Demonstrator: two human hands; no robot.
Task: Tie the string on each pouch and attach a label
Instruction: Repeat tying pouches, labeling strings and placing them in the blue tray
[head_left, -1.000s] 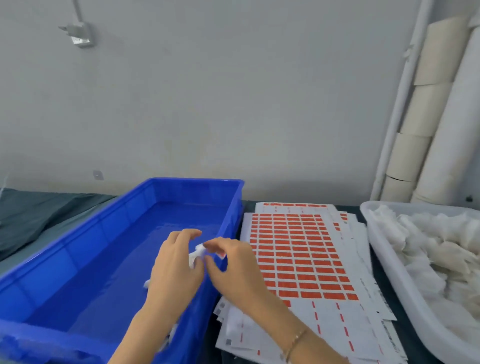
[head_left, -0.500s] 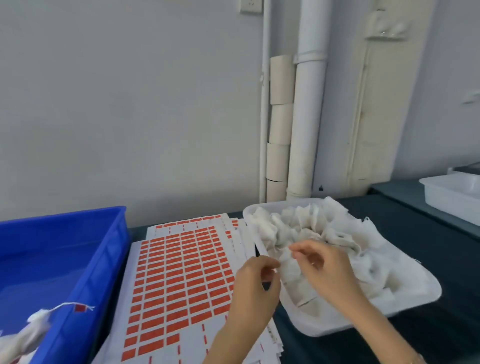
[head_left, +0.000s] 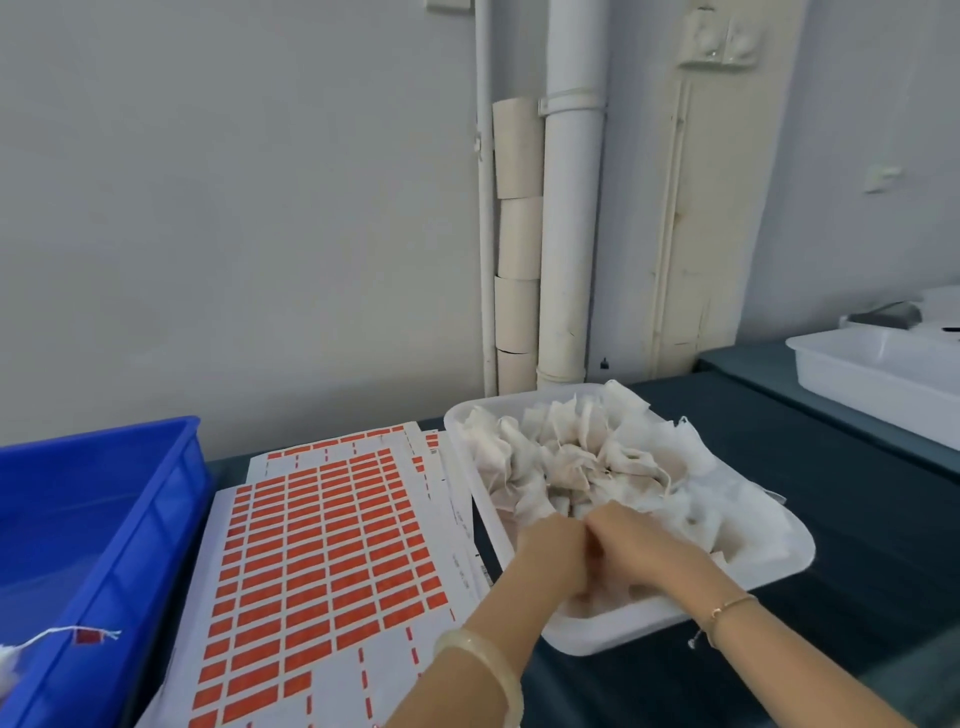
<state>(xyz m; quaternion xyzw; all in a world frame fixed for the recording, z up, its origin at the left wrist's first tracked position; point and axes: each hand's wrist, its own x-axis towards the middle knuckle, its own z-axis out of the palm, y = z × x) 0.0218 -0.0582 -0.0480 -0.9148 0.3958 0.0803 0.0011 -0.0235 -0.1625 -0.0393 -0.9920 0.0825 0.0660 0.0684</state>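
A white tray holds a pile of several white cloth pouches. My left hand and my right hand are down in the tray's near part, knuckles together. Their fingers curl into the pile and seem to grip a pouch, but the fingertips are hidden. Sheets of red labels lie left of the tray. At the far left, a tied pouch's string with a red label hangs over the wall of the blue bin.
A second white tray stands at the far right on a dark cloth-covered table. Behind the tray, a white pipe and stacked cardboard rolls stand against the wall.
My view swung right from the blue bin to the white tray. Both hands left the labelled pouch in the bin, moved to the tray and dropped into the pouch pile.
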